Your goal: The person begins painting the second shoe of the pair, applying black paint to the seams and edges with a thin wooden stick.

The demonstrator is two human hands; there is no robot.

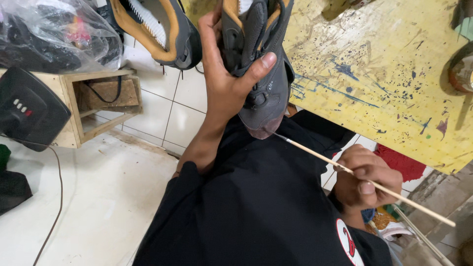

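We find the left hand (224,74) gripping the shoe (261,74), the right hand (367,182) pinching a brush (340,165); its tip may smear beyond the toe if either hand wavers.

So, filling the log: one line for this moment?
left hand: holds grey shoe | right hand: holds thin stick | tip at toe

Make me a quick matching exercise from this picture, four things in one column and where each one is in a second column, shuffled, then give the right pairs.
1. grey shoe
2. thin stick
3. plastic bag
4. second shoe

A. on the wooden shelf, upper left
B. held up in the left hand
C. pinched in the right hand, tip at the toe
D. on the tiled floor beyond the held shoe

Pairs: 1-B, 2-C, 3-A, 4-D
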